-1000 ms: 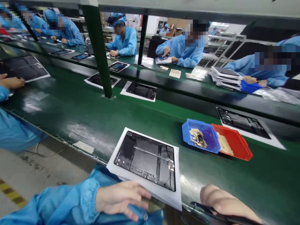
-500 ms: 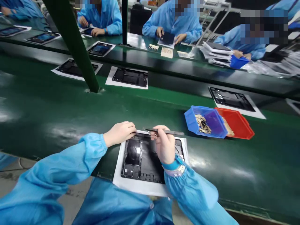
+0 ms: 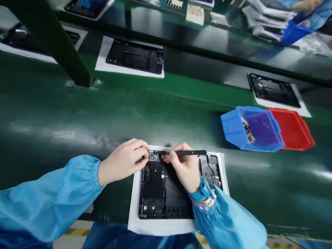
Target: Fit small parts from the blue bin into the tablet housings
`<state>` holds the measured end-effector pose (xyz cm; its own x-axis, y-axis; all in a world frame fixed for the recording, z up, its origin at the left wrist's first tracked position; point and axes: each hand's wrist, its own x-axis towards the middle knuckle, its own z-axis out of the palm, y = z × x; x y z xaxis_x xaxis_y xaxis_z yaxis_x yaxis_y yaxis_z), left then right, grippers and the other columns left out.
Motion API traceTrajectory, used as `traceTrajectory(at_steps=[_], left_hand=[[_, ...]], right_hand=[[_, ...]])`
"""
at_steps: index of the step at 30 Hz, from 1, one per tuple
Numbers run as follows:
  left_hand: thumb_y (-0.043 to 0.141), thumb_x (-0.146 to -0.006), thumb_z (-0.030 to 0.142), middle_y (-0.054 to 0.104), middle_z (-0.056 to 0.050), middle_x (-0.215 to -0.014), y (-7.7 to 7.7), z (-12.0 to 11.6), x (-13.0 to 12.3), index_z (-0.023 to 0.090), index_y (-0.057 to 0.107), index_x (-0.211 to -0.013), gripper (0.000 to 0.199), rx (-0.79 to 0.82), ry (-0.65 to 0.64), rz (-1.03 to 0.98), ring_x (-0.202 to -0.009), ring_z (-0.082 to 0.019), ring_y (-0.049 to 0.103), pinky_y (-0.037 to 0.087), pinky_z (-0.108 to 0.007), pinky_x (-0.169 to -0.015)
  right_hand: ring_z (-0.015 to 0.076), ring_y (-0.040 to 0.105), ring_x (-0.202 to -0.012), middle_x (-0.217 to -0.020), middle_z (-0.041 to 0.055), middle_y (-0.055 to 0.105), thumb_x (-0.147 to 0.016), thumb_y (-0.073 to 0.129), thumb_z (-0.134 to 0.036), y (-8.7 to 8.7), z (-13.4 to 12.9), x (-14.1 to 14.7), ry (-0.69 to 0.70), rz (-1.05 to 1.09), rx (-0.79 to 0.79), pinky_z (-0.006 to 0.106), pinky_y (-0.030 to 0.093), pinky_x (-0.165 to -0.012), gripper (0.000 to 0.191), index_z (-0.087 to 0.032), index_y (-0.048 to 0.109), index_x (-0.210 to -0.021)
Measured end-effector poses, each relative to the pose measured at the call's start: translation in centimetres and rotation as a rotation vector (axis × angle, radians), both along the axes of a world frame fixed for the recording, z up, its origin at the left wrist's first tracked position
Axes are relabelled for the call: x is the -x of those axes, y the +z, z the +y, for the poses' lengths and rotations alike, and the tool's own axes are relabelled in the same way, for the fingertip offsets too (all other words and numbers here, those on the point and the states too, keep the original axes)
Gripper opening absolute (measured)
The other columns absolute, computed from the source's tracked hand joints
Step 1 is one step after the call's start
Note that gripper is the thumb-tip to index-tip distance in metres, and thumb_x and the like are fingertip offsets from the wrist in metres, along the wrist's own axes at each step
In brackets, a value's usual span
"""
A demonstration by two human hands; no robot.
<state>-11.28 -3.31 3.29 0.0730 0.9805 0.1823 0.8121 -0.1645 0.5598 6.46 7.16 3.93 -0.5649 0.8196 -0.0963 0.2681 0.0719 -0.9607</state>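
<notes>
The tweezers (image 3: 193, 152) are gripped between the thumb and fingers of the right hand (image 3: 185, 169), and are held almost level over the top edge of the tablet (image 3: 153, 183). The tablet's inner parts are exposed; it is laid flat on a white sheet (image 3: 160, 226) at the near edge of the green bench (image 3: 129, 114). A small tan piece (image 3: 163, 156) is seen at the tips of the right hand's fingers; whether it is touched by the tweezers cannot be told. The tablet's top left corner is met by the curled fingers of the left hand (image 3: 124, 160); whether anything is pinched there cannot be told. A blue band (image 3: 199, 194) is worn on the right wrist.

To the right, beyond the tablet, a blue bin (image 3: 234, 129) is set against a red bin (image 3: 307, 133), which is partly covered by it. Small tan and black bits (image 3: 248, 130) are held in the blue bin. Farther back, a second tablet (image 3: 135, 57) and, to the right, a third tablet (image 3: 277, 90) are laid on white paper. At the upper right, a stack (image 3: 269, 17) is placed beside a co-worker's hand (image 3: 307, 5)
</notes>
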Motion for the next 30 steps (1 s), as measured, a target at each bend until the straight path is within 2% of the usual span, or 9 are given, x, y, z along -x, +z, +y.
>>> traceTrajectory(at_steps=[12, 30], left_hand=[[0.049, -0.086, 0.015, 0.06, -0.004, -0.1, -0.22, 0.1, 0.1, 0.017, 0.055, -0.078, 0.01, 0.055, 0.002, -0.049, -0.09, -0.017, 0.054, 0.044, -0.032, -0.082], [0.049, -0.086, 0.015, 0.06, -0.005, -0.098, 0.09, 0.13, 0.1, 0.017, 0.056, -0.078, 0.012, 0.069, -0.003, -0.037, -0.089, -0.016, 0.055, 0.045, -0.032, -0.08]], right_hand=[[0.0126, 0.059, -0.053, -0.061, 0.0, 0.06, -0.082, 0.055, -0.026, -0.21, 0.03, -0.05, 0.011, -0.12, -0.075, 0.026, 0.049, -0.052, 0.016, -0.019, 0.054, -0.068], [0.0126, 0.061, -0.054, -0.063, -0.0001, 0.062, -0.081, 0.056, -0.025, 0.14, 0.0, 0.12, 0.008, -0.118, -0.043, 0.025, 0.048, -0.05, 0.013, -0.019, 0.053, -0.07]])
